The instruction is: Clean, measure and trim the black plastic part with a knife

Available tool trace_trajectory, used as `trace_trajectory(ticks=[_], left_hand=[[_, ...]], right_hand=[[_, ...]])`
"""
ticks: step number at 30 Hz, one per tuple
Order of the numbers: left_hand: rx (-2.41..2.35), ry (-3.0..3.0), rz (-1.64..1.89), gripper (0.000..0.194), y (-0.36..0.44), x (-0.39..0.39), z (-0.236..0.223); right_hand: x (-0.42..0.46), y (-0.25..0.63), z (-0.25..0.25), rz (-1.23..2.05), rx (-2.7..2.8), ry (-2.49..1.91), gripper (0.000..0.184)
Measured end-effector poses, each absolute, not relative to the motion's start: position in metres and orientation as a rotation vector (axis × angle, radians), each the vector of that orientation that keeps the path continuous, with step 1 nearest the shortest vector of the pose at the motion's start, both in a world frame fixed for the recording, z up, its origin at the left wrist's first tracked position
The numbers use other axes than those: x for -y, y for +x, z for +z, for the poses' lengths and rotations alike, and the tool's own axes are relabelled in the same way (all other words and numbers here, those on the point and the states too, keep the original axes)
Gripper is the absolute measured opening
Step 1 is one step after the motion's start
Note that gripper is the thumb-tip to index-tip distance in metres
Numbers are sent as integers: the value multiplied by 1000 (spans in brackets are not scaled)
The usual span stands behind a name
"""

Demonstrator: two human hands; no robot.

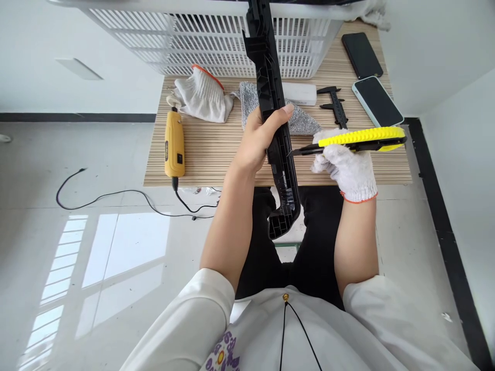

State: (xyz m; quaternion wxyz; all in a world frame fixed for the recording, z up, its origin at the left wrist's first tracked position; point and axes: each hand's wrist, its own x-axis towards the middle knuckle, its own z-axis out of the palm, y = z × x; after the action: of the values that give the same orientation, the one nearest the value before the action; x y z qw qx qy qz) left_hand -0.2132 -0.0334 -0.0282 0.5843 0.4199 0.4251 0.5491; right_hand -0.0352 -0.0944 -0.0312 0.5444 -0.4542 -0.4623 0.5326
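My bare left hand (261, 136) is wrapped round a long black ribbed plastic part (284, 175), its thumb across the front. The part stands lengthwise before me, its curved lower end over my lap and its upper end running past the basket. In a white knitted glove, my right hand (346, 167) grips a yellow and black utility knife (359, 138). The knife points left, and its blade tip is at the right edge of the black part, just below my left hand. Whether the tip touches the part I cannot tell.
Behind stands a white slatted basket (147, 38). On the wooden table (209, 165) lie a white glove (204, 98), a yellow corded tool (175, 144), a grey cloth (303, 121), a white box (299, 94), a black caliper (337, 105) and two phones (361, 54). A cable trails across the floor.
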Motion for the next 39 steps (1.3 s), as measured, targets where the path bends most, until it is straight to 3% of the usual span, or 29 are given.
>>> trace_trajectory(ticks=[13, 18, 27, 34, 39], left_hand=[[-1020, 1015, 1287, 36, -214, 34, -29], [-1049, 1006, 1324, 35, -213, 33, -30], [-1116, 1102, 1473, 41, -225, 36, -23], [-1023, 1186, 1804, 41, -240, 30, -5], [-830, 1044, 1647, 49, -235, 24, -5]], right_hand=[[96, -41, -29, 1220, 1057, -1081, 30], [100, -40, -20, 1290, 1152, -989, 22], [106, -40, -20, 2151, 1682, -683, 30], [110, -57, -20, 2052, 1523, -681, 23], [112, -80, -18, 1948, 1108, -591, 25]])
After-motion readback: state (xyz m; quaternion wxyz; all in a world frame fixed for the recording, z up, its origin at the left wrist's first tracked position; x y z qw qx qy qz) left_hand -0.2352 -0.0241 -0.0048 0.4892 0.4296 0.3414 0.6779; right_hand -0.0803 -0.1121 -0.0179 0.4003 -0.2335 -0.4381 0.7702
